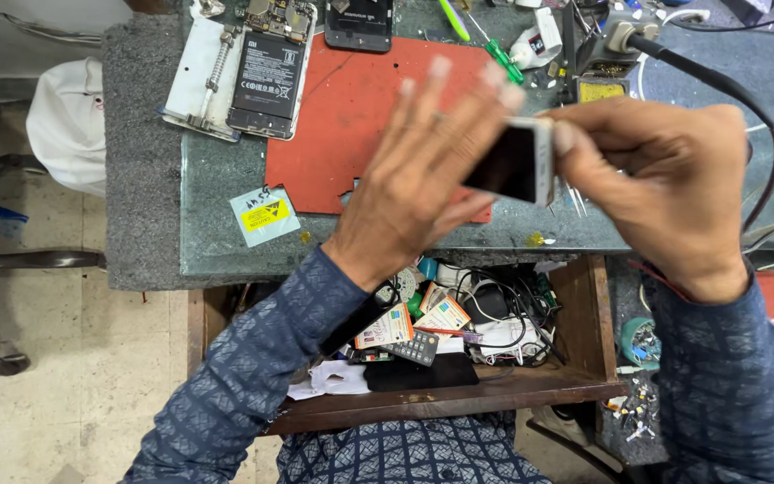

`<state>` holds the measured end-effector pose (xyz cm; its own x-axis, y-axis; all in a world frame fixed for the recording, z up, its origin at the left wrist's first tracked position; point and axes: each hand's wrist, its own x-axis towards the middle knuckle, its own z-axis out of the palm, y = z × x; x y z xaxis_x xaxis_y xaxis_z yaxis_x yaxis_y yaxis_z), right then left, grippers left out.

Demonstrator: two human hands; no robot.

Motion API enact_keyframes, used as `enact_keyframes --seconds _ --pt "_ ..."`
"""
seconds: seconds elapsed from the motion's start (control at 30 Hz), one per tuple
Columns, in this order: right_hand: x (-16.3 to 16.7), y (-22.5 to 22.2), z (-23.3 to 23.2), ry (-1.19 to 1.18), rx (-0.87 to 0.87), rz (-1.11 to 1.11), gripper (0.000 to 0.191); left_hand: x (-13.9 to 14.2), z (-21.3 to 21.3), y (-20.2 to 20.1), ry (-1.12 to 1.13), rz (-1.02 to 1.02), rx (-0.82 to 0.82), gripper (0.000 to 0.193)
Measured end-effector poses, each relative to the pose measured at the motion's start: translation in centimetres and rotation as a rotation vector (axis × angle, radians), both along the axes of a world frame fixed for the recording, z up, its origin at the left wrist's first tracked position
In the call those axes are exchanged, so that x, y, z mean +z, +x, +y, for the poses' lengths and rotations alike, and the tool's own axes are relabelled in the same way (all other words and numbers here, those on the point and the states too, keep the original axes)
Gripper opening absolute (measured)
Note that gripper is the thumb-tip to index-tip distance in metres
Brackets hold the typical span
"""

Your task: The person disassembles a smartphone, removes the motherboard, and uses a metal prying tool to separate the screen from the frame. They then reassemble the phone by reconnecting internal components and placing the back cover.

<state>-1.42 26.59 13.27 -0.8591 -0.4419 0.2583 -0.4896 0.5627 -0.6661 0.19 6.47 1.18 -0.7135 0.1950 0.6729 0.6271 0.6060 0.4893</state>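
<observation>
Your right hand [665,184] pinches a small white phone [517,163] by its right edge, thumb on the near face and the other digits behind, holding it upright in the air above the front edge of the bench [145,179]. The dark screen of the phone faces you. Your left hand [418,175] is spread flat, fingers apart and extended, its palm side against the left portion of the phone; whether it presses the device or merely rests against it cannot be told.

Beneath both hands lies a red mat [351,116] on the bench top. At the far left of the mat sits an opened phone [270,72] with its black battery exposed, resting on a white holder. A second dark phone [359,22] lies face up at the far edge. A green-handled screwdriver [493,49] lies near the mat's far right corner. A yellow-and-white sticker [264,215] lies on the bench glass, left of the mat.

A black cable [718,85] curves from the far right behind your right hand.

Below the bench edge, an open wooden drawer [584,314] holds cards, wires and small parts in disorder.
</observation>
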Motion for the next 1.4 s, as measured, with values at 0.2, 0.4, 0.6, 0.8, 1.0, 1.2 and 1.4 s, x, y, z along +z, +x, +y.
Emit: enact_keyframes --seconds 0.2,0.4,0.6,0.8,1.0,1.2,1.4 --pt "-4.3 0.3 -0.4 -0.190 -0.083 0.255 0.013 -0.9 -0.9 -0.3 0.821 -0.460 -0.109 0.111" --pt "-8.5 1.3 -1.6 0.020 0.080 0.470 0.014 -0.8 -3.9 -1.4 1.288 -0.795 -0.352 0.091" --pt "-9.4 1.3 -2.6 0.037 0.129 0.314 0.024 -1.8 -4.8 -1.4 0.988 -0.509 -0.329 0.081" --pt "-9.2 1.0 -2.2 0.072 0.133 0.188 0.030 -2.6 -4.8 -2.0 0.745 -0.386 -0.213 0.079" --pt "-9.0 1.1 -2.1 0.046 0.119 0.128 0.030 -2.9 -4.9 -2.1 0.773 -0.432 -0.272 0.077" --pt "-9.2 1.4 -1.7 -0.034 0.093 0.055 0.023 -2.6 -4.7 -1.5 0.893 -0.515 -0.297 0.086" --pt "-8.0 -0.9 1.7 -0.083 -0.387 0.076 0.011 -2.4 -5.0 -0.5 0.960 -0.532 -0.242 0.095"
